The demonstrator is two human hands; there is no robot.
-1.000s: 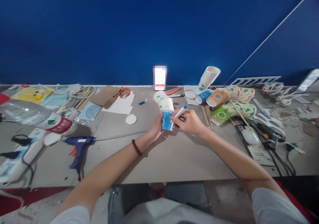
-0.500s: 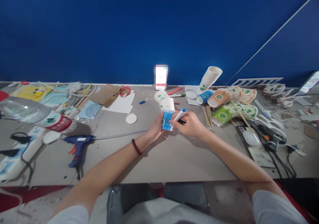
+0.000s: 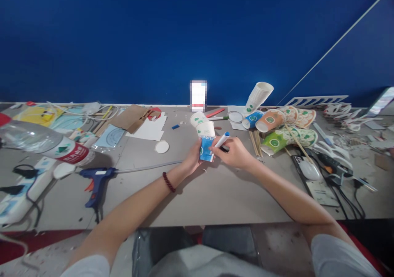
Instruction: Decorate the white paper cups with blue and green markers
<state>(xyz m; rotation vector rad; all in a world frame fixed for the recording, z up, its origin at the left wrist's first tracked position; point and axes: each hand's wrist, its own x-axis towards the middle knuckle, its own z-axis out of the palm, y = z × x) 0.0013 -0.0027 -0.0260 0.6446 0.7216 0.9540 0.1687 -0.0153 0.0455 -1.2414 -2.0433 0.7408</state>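
Toward the bench's left end, a power strip [image 3: 33, 186] is lying near the front edge, and a bottle [image 3: 46, 139] is resting behind it. A glue gun [image 3: 99, 180] is lying by the same edge; cardboard [image 3: 128, 118] is lying near the back edge, and a white disc [image 3: 162, 147] nearer the middle. Midway between front and back edges, the left hand [image 3: 194, 156] is holding the blue paper [image 3: 205, 150], fingers curling round its left side. White cups [image 3: 205, 128] are showing just beyond; I cannot tell whether they are touching it. The right hand [image 3: 236, 154] is pinching a marker [image 3: 221, 140] between thumb and fingers, blue end pointing up, tip hidden. Farther right, sticks [image 3: 255, 143] are lying beside a green cup [image 3: 274, 142], and a cup stack [image 3: 258, 97] is rising near the back edge.
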